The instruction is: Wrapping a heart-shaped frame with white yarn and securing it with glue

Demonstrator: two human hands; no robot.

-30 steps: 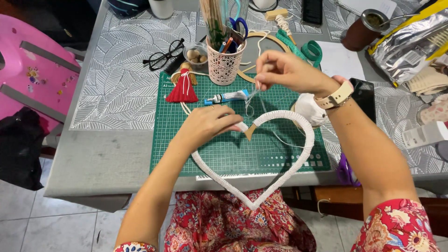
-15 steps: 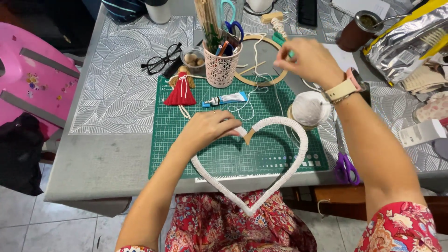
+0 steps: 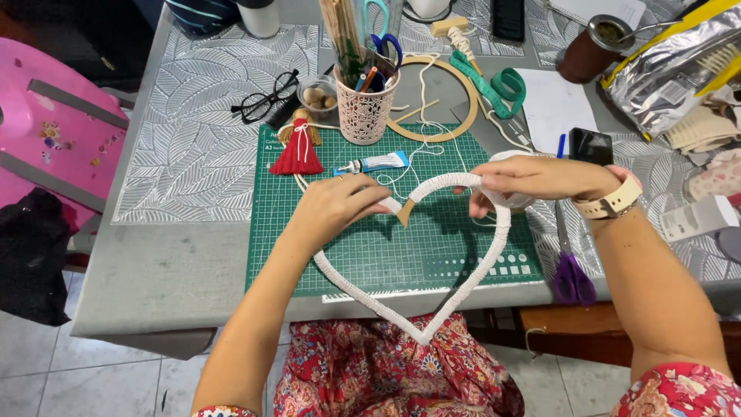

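Over the near table edge, a white cord-wrapped heart frame (image 3: 432, 301) lies on the green cutting mat (image 3: 370, 247), its point overhanging the person's lap. Left hand (image 3: 336, 205) presses the upper left lobe, fingers curled around it. Right hand (image 3: 532, 179) pinches cord at the upper right lobe. Beyond sit a red tassel (image 3: 297, 150), glue tube (image 3: 374, 163), and pencil cup (image 3: 365, 110).

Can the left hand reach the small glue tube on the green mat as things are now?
Probably yes. The glue tube lies just beyond the left hand, with only bare green mat and loose white cord between them. But that hand is pressing on the heart frame.
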